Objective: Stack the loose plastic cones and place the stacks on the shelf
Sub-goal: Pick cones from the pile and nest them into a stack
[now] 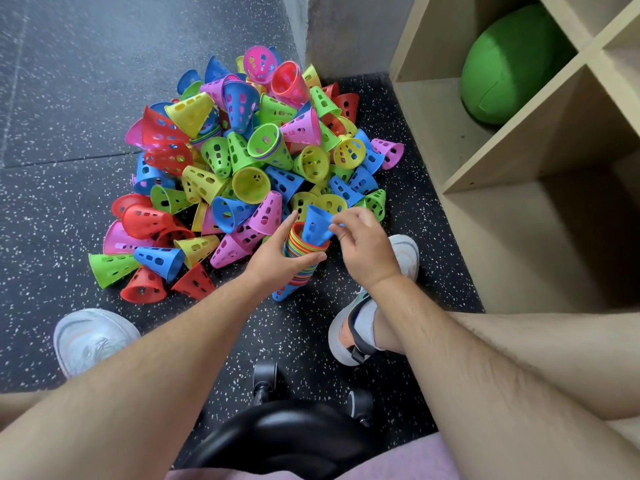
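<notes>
A big pile of loose perforated plastic cones (242, 161) in red, blue, green, yellow and pink covers the floor ahead of me. My left hand (277, 252) grips a multicoloured stack of nested cones (303, 252), its wide rims facing up and its narrow blue end near the floor. A blue cone (317, 225) sits partly inside the top of that stack, tilted. My right hand (363, 244) is just right of it, its fingers curled and its fingertips at the blue cone's rim. The wooden shelf (519, 161) stands to the right.
A green ball (509, 64) fills an upper shelf compartment; the lower compartment looks dark and bare. My two white shoes (91, 337) rest on the speckled black floor. A black stool seat and its castors (266, 379) are below me. A grey wall corner is behind the pile.
</notes>
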Demonstrator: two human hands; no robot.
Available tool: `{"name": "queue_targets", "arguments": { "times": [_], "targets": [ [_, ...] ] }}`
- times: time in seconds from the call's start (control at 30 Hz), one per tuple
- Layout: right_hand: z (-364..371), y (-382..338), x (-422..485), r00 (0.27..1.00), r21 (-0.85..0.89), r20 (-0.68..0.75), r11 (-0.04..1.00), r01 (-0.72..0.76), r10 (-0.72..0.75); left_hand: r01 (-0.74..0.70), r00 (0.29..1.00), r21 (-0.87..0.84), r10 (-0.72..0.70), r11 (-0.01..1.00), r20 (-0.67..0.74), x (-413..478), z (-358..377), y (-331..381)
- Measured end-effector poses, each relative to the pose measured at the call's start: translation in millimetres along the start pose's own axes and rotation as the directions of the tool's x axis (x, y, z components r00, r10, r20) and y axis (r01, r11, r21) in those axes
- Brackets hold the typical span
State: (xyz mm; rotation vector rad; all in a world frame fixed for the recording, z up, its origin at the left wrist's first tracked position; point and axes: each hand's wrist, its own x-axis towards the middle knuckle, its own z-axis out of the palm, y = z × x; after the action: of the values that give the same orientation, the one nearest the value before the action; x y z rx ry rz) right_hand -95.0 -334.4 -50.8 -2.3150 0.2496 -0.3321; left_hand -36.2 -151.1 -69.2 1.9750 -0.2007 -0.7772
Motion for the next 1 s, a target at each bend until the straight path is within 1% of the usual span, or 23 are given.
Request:
{"name": "queue_targets", "arguments": {
  "times": [0.03,0.1,0.13,0.2,0.23,0.3,0.33,0.4,0.47,0.53,0.63,0.7,0.83,0.93,1.0],
  "targets": [
    [1,-1,-2,0.998,0.010,0.065,1.000,0.015,-0.015,-0.007,1.000,-0.015,0.007,1.000,0.003,0,0,-1],
    [4,-2,-7,0.986,0.035,0.166,0.999,-0.017,0.011,-0.016,1.000,-0.028,0.016,0.999,-0.003,0,0,-1],
    [4,-4,-7,0.984,0.064,0.172,0.996,-0.063,0.051,-0.014,1.000,-0.028,0.014,0.999,-0.005,-1,0,0],
    [4,-4,-4,0.983,0.119,0.113,0.981,-0.156,0.143,-0.006,1.000,-0.029,0.006,1.000,0.000,-1,0,0],
    [3,-1,0,0.982,0.090,0.068,0.979,-0.182,0.176,-0.003,1.000,-0.028,0.003,1.000,0.013,0,1,1],
    [0,10,8,0.981,-0.081,0.017,0.978,-0.194,0.196,0.002,0.999,-0.021,-0.001,1.000,0.033,1,1,1],
    [-2,17,11,0.976,-0.180,0.040,0.962,-0.205,0.216,0.003,0.999,-0.016,-0.003,1.000,0.037,1,1,1],
    [-5,28,11,0.941,-0.334,0.146,0.911,-0.243,0.305,0.003,0.999,-0.015,-0.003,1.000,0.044,1,1,2],
    [-5,34,8,0.909,-0.418,0.213,0.874,-0.246,0.358,0.004,0.999,-0.021,-0.003,1.000,0.047,1,1,1],
    [-4,38,4,0.897,-0.455,0.238,0.858,-0.237,0.373,0.006,0.999,-0.028,-0.005,1.000,0.048,1,1,1],
    [-1,40,3,0.862,-0.473,0.276,0.841,-0.265,0.426,0.009,0.998,-0.042,-0.007,0.999,0.055,2,0,1],
    [-1,41,3,0.852,-0.470,0.278,0.837,-0.282,0.444,0.010,0.998,-0.050,-0.008,0.999,0.057,2,0,1],
    [-4,39,5,0.878,-0.444,0.253,0.855,-0.268,0.407,0.019,0.998,-0.053,-0.016,0.998,0.057,3,0,1],
    [-9,36,5,0.892,-0.355,0.207,0.880,-0.314,0.402,0.021,0.999,-0.041,-0.019,0.999,0.044,2,-1,3],
    [-11,37,3,0.897,-0.321,0.210,0.894,-0.313,0.390,0.022,0.999,-0.048,-0.020,0.999,0.035,1,-2,3]
  ]
}}
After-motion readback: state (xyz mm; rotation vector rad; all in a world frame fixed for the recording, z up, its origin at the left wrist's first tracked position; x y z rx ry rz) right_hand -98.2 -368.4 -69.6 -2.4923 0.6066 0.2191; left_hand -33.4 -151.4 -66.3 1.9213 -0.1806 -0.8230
